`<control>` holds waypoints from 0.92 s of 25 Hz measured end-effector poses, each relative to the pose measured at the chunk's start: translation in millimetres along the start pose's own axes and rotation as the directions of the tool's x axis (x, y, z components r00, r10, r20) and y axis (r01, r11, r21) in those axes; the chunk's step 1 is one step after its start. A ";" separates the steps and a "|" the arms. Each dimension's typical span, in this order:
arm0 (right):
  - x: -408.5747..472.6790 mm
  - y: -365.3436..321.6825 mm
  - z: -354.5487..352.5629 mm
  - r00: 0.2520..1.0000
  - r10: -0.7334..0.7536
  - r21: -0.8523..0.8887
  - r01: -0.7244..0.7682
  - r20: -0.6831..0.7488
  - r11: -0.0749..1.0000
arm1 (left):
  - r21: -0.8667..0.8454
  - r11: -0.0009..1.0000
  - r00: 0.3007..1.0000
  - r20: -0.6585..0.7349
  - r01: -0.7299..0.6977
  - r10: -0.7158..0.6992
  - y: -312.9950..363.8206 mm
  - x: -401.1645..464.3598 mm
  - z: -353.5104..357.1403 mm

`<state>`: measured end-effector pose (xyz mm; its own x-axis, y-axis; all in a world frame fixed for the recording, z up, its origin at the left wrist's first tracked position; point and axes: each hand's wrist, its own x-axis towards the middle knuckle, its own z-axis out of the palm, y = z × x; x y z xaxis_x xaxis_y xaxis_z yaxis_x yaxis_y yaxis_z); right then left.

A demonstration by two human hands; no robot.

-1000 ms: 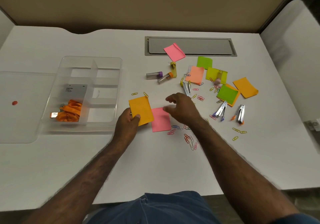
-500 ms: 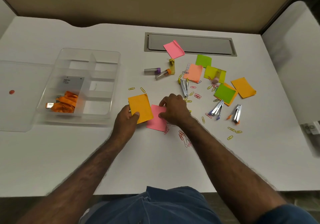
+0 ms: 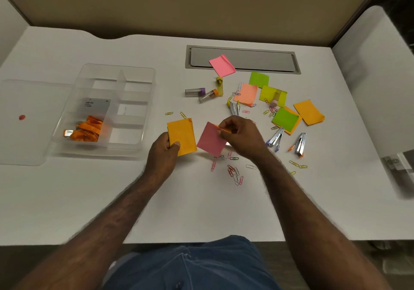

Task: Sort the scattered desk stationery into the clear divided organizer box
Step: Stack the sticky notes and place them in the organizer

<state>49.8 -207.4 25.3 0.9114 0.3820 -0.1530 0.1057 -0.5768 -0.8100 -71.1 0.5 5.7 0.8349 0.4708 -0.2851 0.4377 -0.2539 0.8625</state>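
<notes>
Left hand (image 3: pixel 164 153) fingers grasp an orange pad (image 3: pixel 182 136); right hand (image 3: pixel 243 137) fingers pinch a tilted pink pad (image 3: pixel 210 139).

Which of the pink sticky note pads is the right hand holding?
The pink sticky pad near the desk's front, pinched at its top corner by the right hand and tilted. The other pink pad lies untouched on the grey cable hatch.

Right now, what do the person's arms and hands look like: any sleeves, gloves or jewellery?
Both forearms are bare up to the frame edge, with no sleeves in view. The left hand and right hand wear no gloves, and no rings, watch or bands show. Blue trousers show below.
</notes>
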 end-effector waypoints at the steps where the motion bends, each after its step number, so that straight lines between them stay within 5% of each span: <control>1: -5.4 -4.4 -5.8 1.000 -0.002 0.046 0.002 -0.009 0.999 | 0.019 1.000 0.999 0.033 -0.015 0.014 1.9 -1.3 -1.9; 5: -25.3 -22.2 -9.1 0.999 0.010 0.173 -0.004 -0.033 0.985 | 0.066 0.996 0.979 0.195 -0.067 0.053 11.7 -6.0 -13.0; 12: -53.9 -48.2 24.6 0.992 0.035 0.151 -0.016 -0.124 0.988 | -0.147 0.984 0.911 0.384 -0.102 0.152 16.8 -32.0 -27.5; 19: -81.1 -58.2 43.8 0.945 0.107 0.135 -0.068 -0.309 0.989 | -0.117 0.982 0.906 0.384 -0.147 0.181 14.5 -45.4 -20.2; 23: -92.8 -55.4 51.2 0.941 0.312 0.324 -0.257 -0.130 0.910 | -0.160 0.982 0.908 0.388 -0.099 0.155 19.5 -44.4 -4.2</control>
<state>-61.0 -174.0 55.4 0.9425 0.0856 -0.3232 -0.2670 -0.3893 -0.8816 -101.0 -21.9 36.9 0.9558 0.0603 -0.2877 0.2938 -0.1611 0.9422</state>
